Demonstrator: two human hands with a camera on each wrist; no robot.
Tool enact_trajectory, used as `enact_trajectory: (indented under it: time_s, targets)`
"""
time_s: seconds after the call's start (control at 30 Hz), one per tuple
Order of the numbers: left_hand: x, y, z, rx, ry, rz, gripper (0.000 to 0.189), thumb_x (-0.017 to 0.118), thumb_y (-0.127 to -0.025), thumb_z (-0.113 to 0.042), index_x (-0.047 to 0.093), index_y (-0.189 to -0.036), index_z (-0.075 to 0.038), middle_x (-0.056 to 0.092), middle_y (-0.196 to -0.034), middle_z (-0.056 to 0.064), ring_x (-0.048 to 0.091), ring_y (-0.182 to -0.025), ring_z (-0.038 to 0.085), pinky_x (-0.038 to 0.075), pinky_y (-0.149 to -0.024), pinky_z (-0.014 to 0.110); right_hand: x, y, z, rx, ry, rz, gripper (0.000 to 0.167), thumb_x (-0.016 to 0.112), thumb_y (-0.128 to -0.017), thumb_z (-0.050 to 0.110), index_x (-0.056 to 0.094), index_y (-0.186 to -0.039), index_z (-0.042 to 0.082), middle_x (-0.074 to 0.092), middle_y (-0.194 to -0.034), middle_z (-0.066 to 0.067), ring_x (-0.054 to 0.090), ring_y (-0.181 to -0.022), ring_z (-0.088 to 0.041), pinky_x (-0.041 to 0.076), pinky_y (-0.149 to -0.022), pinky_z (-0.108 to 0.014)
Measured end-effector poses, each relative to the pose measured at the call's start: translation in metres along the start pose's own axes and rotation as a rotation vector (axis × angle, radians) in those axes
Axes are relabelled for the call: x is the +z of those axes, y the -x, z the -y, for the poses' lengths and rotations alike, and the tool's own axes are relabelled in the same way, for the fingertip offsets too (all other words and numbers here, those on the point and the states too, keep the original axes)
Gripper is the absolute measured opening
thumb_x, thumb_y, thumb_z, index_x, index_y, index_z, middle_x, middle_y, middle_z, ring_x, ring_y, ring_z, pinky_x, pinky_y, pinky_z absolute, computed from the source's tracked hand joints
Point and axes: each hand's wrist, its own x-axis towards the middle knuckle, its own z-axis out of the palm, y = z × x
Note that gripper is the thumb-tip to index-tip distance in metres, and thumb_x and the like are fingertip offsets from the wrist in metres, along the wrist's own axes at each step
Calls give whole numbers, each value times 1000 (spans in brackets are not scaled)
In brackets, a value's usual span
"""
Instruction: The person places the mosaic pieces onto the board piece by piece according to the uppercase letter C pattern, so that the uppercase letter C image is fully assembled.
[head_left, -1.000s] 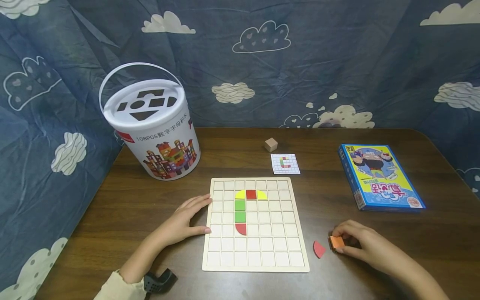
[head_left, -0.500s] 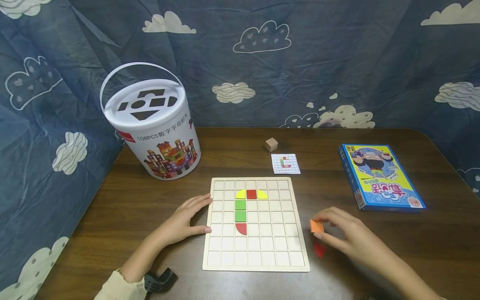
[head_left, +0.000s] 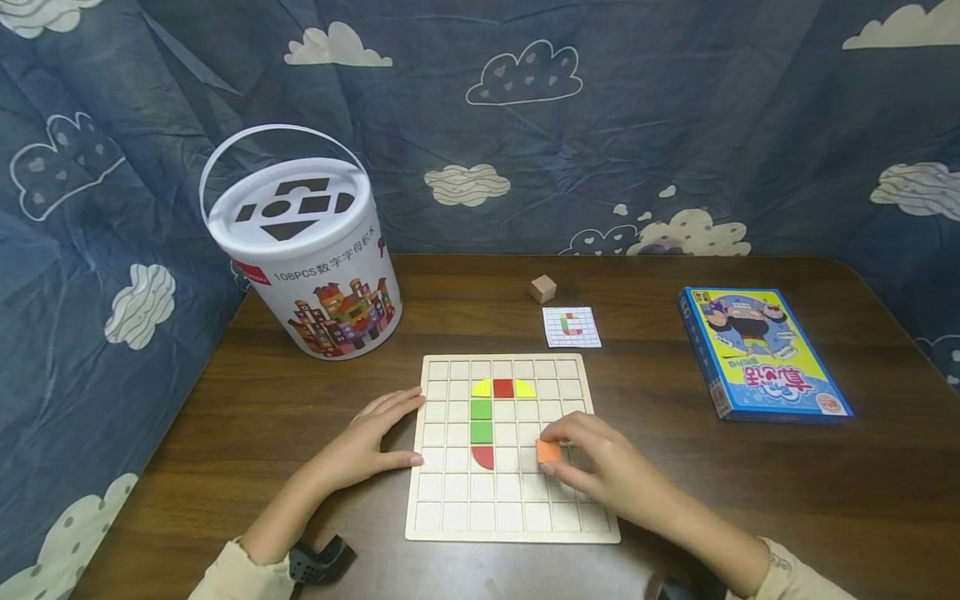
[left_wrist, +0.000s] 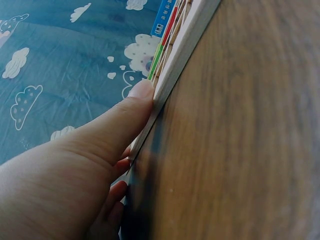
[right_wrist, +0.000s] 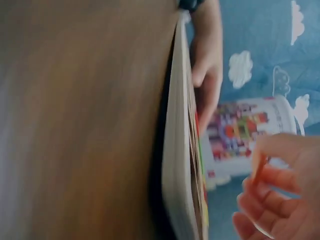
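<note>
A pale wooden grid board (head_left: 444,518) lies on the table. On it sit two yellow quarter-round tiles (head_left: 526,389) with a red square tile (head_left: 503,388) between them. Below the left yellow tile come two green square tiles (head_left: 482,409) and a red quarter-round tile (head_left: 483,457). My right hand (head_left: 611,467) pinches an orange square tile (head_left: 548,452) between thumb and fingers, over the right half of the board. My left hand (head_left: 367,442) rests at the board's left edge, fingertips and thumb touching it, as the left wrist view also shows.
A small pattern card (head_left: 572,327) and a wooden cube (head_left: 543,289) lie behind the board. At the back left stands a white lidded bucket (head_left: 330,275) with a handle. A blue and yellow box (head_left: 761,354) lies to the right. Patterned cloth (head_left: 637,142) hangs behind the table.
My right hand has picked up the orange tile from the table at right and carried it left over the board. A loose red quarter-round tile there is now hidden. The left hand stays put.
</note>
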Motion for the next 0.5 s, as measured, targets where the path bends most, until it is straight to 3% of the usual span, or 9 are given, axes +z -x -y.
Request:
enact_trajectory:
  time_s: [0.23, 0.5]
  targets:
    - [0, 0, 0, -5, -1, 3, 79, 63, -75, -53, 36, -139, -15, 27, -145, 0, 21, -131, 26, 20, -101, 52, 30, -7, -5, 36, 43, 87, 19, 68, -80, 24, 62, -97, 15, 55, -94, 11, 50, -86, -4, 45, -77, -25]
    - [1, 0, 1, -3, -4, 5, 79, 62, -75, -54, 36, -139, -15, 27, -145, 0, 21, -131, 26, 20, -101, 52, 39, -16, -7, 42, 110, 116, 27, 70, -77, 33, 64, -97, 16, 52, -93, 12, 46, -82, -3, 42, -73, -23]
